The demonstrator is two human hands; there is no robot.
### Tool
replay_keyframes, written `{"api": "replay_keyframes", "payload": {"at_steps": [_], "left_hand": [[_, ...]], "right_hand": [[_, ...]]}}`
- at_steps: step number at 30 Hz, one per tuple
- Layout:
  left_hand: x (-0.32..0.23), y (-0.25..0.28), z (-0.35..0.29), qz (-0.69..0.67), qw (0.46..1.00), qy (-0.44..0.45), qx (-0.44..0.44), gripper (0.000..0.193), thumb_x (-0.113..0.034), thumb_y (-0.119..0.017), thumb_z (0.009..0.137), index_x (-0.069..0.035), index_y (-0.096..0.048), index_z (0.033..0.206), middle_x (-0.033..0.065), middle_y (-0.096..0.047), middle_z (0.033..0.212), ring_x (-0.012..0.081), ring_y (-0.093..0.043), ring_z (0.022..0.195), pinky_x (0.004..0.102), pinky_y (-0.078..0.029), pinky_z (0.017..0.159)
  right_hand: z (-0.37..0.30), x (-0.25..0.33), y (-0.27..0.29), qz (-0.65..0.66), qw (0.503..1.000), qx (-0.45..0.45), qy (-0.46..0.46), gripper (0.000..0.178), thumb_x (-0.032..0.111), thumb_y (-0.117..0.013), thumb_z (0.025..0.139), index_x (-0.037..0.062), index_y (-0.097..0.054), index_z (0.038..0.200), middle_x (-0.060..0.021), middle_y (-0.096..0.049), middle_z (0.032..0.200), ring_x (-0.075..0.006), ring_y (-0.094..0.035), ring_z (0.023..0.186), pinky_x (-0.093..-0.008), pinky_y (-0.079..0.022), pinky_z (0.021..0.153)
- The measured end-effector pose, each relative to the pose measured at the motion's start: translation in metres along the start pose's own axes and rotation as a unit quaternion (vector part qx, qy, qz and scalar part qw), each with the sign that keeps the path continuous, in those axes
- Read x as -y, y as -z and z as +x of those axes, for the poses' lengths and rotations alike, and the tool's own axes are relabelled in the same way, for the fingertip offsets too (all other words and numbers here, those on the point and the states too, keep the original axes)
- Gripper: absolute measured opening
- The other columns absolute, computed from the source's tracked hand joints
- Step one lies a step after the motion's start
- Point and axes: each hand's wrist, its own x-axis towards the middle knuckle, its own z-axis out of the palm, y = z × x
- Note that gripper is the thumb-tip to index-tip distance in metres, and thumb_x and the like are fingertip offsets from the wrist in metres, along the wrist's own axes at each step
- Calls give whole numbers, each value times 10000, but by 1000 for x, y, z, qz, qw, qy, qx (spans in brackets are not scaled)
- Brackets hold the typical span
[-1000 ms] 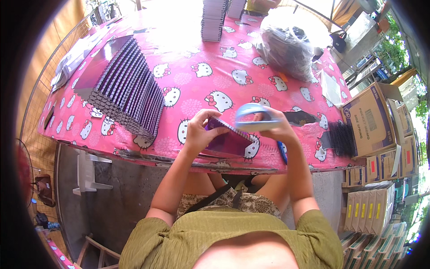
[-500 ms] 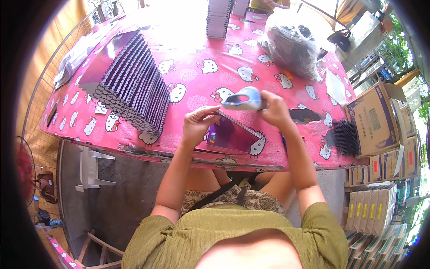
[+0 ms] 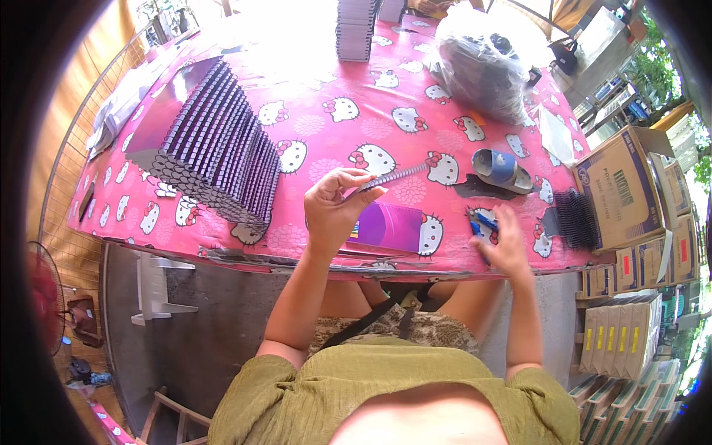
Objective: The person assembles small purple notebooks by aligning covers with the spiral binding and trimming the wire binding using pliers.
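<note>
My left hand (image 3: 335, 211) is closed, pinching one end of a spiral binding (image 3: 400, 176) raised above the table. Whether pages are attached to it I cannot tell, as it shows almost edge-on. Just below it, a purple notebook cover (image 3: 389, 227) lies flat near the table's front edge. My right hand (image 3: 509, 241) has its fingers apart beside a blue-handled pair of pliers (image 3: 483, 221) on the tabletop. Beyond that hand, a blue and grey looped tool (image 3: 500, 170) rests on a dark patch.
At left stands a tall stack of spiral-bound notebooks (image 3: 215, 148). Another stack (image 3: 354, 33) is at the far side, with a clear plastic bag (image 3: 486, 70) to its right. Black spiral coils (image 3: 575, 220) sit by a cardboard box (image 3: 619, 193) at the right edge.
My right hand has put down the blue and grey tool at the right and moved nearer, to the pliers. The spiral binding in my left hand has swung up, away from the purple cover.
</note>
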Motion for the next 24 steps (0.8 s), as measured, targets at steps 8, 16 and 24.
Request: {"api": "replay_keyframes", "payload": {"at_steps": [8,16,24], "left_hand": [[-35,-13,1,213,957,-199,11,173,105,-742,701,15,-617,780,148,-658,899,166,-657,819,254,-575,689],[-49,-16,-3,198,964,-179,6,197,135,-715,675,11,-658,816,129,-672,855,197,-670,820,274,-567,667],[-66,-8,5,234,927,-293,12,201,110,-722,691,-3,-587,786,142,-675,815,198,-664,805,273,-538,692]], "right_hand": [[18,97,38,268,963,-10,18,435,249,-701,792,26,-597,1151,-159,-592,1096,-301,-571,1017,-399,-446,875],[43,163,65,299,942,-33,145,445,193,-715,794,26,-587,1185,-147,-585,1103,-286,-563,1011,-388,-474,859],[45,147,44,745,581,317,-86,384,221,-542,938,-71,-548,1188,-103,-629,995,-147,-606,836,-247,-495,734]]}}
